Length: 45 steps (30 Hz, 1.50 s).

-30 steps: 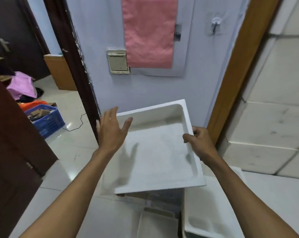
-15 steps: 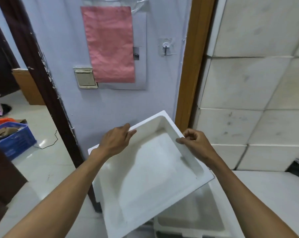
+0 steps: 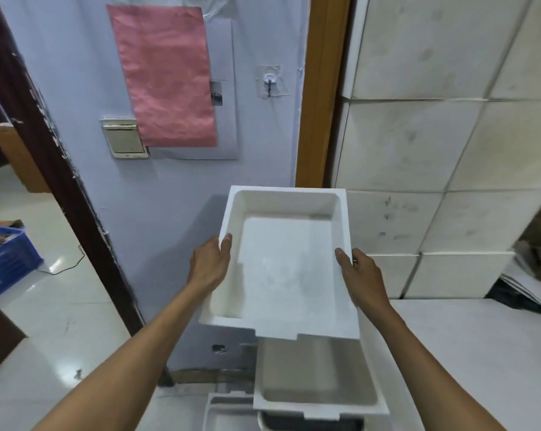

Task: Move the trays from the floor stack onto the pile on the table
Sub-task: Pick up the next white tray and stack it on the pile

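Note:
I hold a white foam tray [image 3: 289,269] in the air in front of me, hollow side up, roughly level. My left hand [image 3: 211,264] grips its left rim and my right hand [image 3: 361,276] grips its right rim, thumbs inside. Directly under it lies the top tray of the pile [image 3: 317,381], also hollow side up, at the left end of the white table [image 3: 468,353]. Lower left of the pile, part of another white tray [image 3: 228,412] shows on the floor.
A pale door with a pink sheet [image 3: 166,76] and a wooden door frame [image 3: 320,88] stand right behind the pile. Tiled wall [image 3: 443,144] runs along the table's far side. A blue crate [image 3: 5,259] sits on the floor at far left.
The tray has swung from tilted and skewed to level and square above the pile. My left hand went from open, to the far rim, to a grip on the left rim.

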Motion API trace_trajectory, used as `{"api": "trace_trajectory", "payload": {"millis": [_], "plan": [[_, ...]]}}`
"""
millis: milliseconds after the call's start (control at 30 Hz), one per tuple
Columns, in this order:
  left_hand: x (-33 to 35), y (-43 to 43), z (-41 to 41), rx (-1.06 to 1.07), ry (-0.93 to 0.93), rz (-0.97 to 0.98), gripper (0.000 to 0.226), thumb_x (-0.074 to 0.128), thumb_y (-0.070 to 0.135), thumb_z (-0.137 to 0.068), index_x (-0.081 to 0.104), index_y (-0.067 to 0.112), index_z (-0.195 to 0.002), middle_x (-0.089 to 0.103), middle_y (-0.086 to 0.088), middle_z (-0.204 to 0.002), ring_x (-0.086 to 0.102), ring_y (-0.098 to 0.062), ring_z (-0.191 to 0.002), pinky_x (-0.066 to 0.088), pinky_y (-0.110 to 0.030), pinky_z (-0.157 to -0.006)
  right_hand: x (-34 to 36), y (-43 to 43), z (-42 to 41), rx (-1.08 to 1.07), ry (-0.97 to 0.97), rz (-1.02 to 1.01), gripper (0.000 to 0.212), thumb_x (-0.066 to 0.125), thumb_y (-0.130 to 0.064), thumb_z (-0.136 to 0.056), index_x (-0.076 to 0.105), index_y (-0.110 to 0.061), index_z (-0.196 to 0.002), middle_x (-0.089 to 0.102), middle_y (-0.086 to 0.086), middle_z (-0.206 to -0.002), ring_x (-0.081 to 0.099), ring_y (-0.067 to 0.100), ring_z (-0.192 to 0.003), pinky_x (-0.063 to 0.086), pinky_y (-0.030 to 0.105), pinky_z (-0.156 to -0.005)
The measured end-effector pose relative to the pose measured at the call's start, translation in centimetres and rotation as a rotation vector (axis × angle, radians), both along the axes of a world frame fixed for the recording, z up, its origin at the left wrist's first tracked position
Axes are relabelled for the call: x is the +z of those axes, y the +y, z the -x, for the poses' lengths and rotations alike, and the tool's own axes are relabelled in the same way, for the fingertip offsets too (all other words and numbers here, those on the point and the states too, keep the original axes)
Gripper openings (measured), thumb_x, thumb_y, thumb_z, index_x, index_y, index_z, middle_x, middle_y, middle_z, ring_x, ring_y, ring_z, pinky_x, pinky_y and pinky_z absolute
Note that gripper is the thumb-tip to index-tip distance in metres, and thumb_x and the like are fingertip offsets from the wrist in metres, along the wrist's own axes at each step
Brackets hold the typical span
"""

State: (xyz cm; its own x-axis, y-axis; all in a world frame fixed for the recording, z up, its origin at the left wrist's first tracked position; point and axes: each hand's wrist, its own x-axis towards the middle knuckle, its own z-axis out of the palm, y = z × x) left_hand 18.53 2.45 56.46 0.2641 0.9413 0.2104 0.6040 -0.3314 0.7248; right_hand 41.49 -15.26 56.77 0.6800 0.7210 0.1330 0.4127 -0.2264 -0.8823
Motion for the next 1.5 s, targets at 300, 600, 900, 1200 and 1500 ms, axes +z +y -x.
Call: {"api": "trace_trajectory", "payload": {"millis": [300, 600, 900, 1200, 1500], "plan": [[-3.7, -3.7, -3.6, 0.033, -0.184, 0.438, 0.055, 0.035, 0.055, -0.099, 0.065, 0.009, -0.101, 0.066, -0.01, -0.1, 0.06, -0.026, -0.086, 0.041, -0.031, -0.072, -2.1, -3.7, -2.9, -0.074, -0.005, 0.109, 0.043, 0.037, -0.034, -0.103, 0.029, -0.013, -0.067, 0.029, 0.001, -0.059, 0.029, 0.016, -0.055, 0.021, 0.029, -0.053], [-9.1, -5.0, -4.2, 0.086, -0.148, 0.517, 0.053, 0.032, 0.045, -0.101, 0.066, 0.006, -0.111, 0.067, -0.014, -0.112, 0.062, -0.032, -0.102, 0.049, -0.042, -0.095, -7.0, -4.6, -4.0, -0.065, 0.006, 0.251, 0.046, 0.039, -0.033, -0.102, 0.027, -0.013, -0.063, 0.029, 0.0, -0.054, 0.028, 0.016, -0.051, 0.023, 0.029, -0.052], [-13.8, -5.8, -4.6, 0.153, -0.163, 0.603, 0.054, 0.034, 0.046, -0.101, 0.065, 0.005, -0.118, 0.066, -0.012, -0.116, 0.061, -0.032, -0.108, 0.047, -0.04, -0.1, -11.4, -4.4, -4.7, -0.049, 0.054, 0.355, 0.049, 0.038, -0.034, -0.103, 0.027, -0.014, -0.059, 0.031, 0.0, -0.054, 0.03, 0.016, -0.049, 0.024, 0.027, -0.05], [-14.8, -5.0, -6.5, 0.129, -0.093, 0.605, 0.052, 0.034, 0.046, -0.101, 0.065, 0.005, -0.098, 0.067, -0.012, -0.102, 0.063, -0.032, -0.097, 0.05, -0.04, -0.096, -13.9, -4.7, -5.6, -0.095, 0.072, 0.408, 0.051, 0.039, -0.035, -0.102, 0.027, -0.013, -0.058, 0.033, 0.001, -0.052, 0.032, 0.016, -0.049, 0.025, 0.028, -0.049], [-18.0, -6.6, -6.0, 0.165, -0.011, 0.55, 0.048, 0.035, 0.04, -0.104, 0.048, 0.011, -0.068, 0.05, -0.003, -0.068, 0.049, -0.024, -0.074, 0.039, -0.031, -0.072, -16.0, -5.1, -5.9, -0.09, 0.075, 0.427, 0.047, 0.043, -0.037, -0.1, 0.042, -0.009, -0.063, 0.046, 0.004, -0.057, 0.042, 0.019, -0.052, 0.033, 0.029, -0.05]]}}
